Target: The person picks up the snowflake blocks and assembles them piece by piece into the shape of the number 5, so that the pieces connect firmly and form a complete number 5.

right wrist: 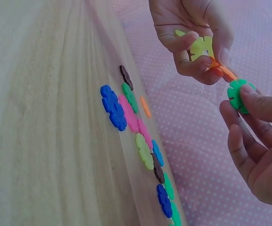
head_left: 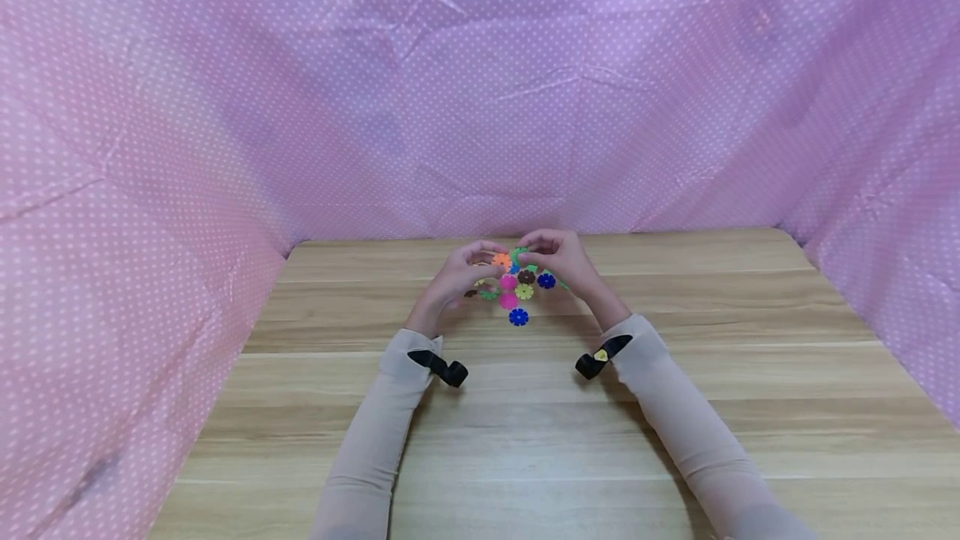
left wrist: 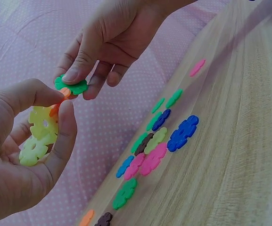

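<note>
Above the far part of the table, my left hand (head_left: 459, 277) pinches an orange flower-shaped disc (left wrist: 54, 109) between thumb and finger. Two pale yellow discs, an upper one (left wrist: 44, 123) and a lower one (left wrist: 32, 151), hang in a chain below it, partly behind the fingers. My right hand (head_left: 564, 260) pinches a green notched disc (right wrist: 239, 96) between thumb and fingers. In both wrist views the green disc meets the orange one edge to edge, at an angle to it.
Several loose discs lie on the wooden table (head_left: 480, 423) under the hands, among them a dark blue one (head_left: 518, 317), a pink one (head_left: 508, 301), a yellow one (head_left: 524, 292) and a brown one (head_left: 527, 277). A dotted pink cloth (head_left: 480, 107) hangs behind the table's far edge.
</note>
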Motion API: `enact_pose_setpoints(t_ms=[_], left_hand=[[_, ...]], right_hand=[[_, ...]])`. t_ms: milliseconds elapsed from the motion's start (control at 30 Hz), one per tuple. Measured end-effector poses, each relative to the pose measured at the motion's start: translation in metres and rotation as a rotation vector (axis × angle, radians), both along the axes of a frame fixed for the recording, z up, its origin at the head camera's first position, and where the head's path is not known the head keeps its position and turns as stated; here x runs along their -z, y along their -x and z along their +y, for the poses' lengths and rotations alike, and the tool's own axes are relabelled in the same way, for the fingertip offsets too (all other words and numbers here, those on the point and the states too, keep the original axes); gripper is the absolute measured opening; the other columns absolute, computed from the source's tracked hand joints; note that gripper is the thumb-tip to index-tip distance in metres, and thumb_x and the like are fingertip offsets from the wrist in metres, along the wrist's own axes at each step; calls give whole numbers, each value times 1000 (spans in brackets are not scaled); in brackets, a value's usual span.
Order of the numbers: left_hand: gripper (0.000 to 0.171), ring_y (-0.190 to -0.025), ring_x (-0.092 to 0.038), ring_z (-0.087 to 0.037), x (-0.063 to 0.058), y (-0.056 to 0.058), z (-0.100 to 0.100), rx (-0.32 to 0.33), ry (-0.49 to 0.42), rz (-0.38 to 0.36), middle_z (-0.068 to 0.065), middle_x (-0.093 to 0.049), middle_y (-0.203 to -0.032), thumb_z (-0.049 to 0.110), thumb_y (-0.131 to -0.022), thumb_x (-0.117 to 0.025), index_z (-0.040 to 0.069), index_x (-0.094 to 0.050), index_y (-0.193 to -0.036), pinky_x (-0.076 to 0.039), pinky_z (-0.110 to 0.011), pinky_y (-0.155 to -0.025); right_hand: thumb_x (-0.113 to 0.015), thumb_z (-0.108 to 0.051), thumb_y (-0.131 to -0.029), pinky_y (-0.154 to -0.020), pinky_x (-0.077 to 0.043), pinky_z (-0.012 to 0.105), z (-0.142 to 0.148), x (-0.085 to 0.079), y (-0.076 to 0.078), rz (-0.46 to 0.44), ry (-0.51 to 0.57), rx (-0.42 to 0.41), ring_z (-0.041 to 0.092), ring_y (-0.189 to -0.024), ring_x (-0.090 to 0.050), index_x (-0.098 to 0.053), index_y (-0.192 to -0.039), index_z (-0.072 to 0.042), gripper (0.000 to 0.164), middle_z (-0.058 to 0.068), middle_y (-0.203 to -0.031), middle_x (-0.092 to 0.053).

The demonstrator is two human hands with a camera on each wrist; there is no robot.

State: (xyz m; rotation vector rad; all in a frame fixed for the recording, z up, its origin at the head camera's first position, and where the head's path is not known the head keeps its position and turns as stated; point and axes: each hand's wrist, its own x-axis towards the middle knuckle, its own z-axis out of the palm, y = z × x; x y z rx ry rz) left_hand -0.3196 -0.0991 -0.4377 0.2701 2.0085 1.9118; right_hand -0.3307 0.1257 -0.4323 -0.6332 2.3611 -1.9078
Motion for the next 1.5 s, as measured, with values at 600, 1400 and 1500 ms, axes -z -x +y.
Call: enact_pose_setpoints(t_ms=[600, 1400, 1500], left_hand=[[35, -84, -68, -16, -2, -1, -2, -51, 1, 12, -7, -62, -115, 11, -95, -69, 10, -66, -130, -58, -49, -93], [30, -117, -60, -53, -2, -1, 0, -4, 19, 58, 1, -68, -102, 6, -95, -65, 7, -66, -125, -48, -32, -72], [31, -110, -64, -44, -2, -1, 1, -3, 15, 59, 1, -67, -102, 5, -95, -65, 6, -66, -126, -49, -31, -73]], right_hand=[[-75, -2, -91, -73, -60, 25, -4, -5, -3, 77, -65, 20, 34, -88, -73, -74, -107, 1, 17, 25, -100, -75], [-77, 7, -85, -68, -59, 20, -3, -12, -6, 139, -66, -33, 10, -74, -70, -75, -95, 10, 11, 29, -96, -73], [-77, 7, -84, -69, -62, 27, -3, -12, -6, 150, -66, -22, 21, -76, -71, -76, -94, 9, 11, 29, -95, -73]])
